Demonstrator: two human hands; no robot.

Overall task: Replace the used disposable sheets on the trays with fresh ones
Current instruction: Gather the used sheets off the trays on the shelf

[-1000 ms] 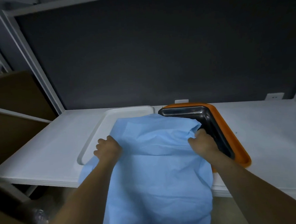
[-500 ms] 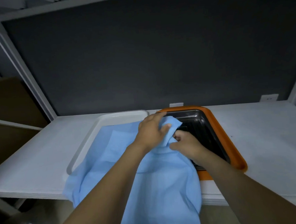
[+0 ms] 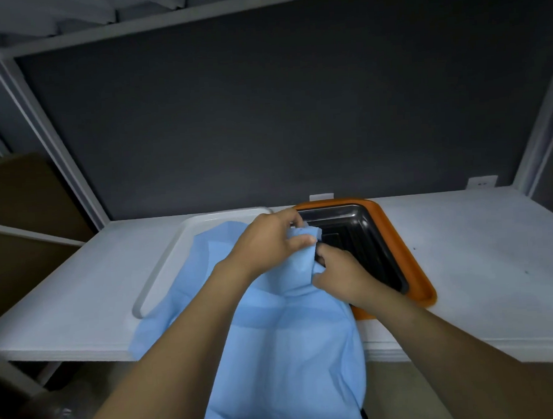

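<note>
Head view: blue sheet (image 3: 277,345), draped from white tray (image 3: 162,271) over table's (image 3: 482,261) near edge, is pinched at its bunched far end by left hand (image 3: 269,243) and right hand (image 3: 340,275); lower end cut off.

Three trays sit here: white tray (image 3: 162,268), black tray (image 3: 364,236), orange tray (image 3: 407,256). One blue sheet (image 3: 293,347). Two hands: left hand (image 3: 267,242), right hand (image 3: 340,270).

Dim, cool, even lighting; the white counter (image 3: 79,286) is the brightest area, the dark back wall (image 3: 279,112) swallows detail. Wide-angle bending curves the frame edges; soft blur throughout.
</note>
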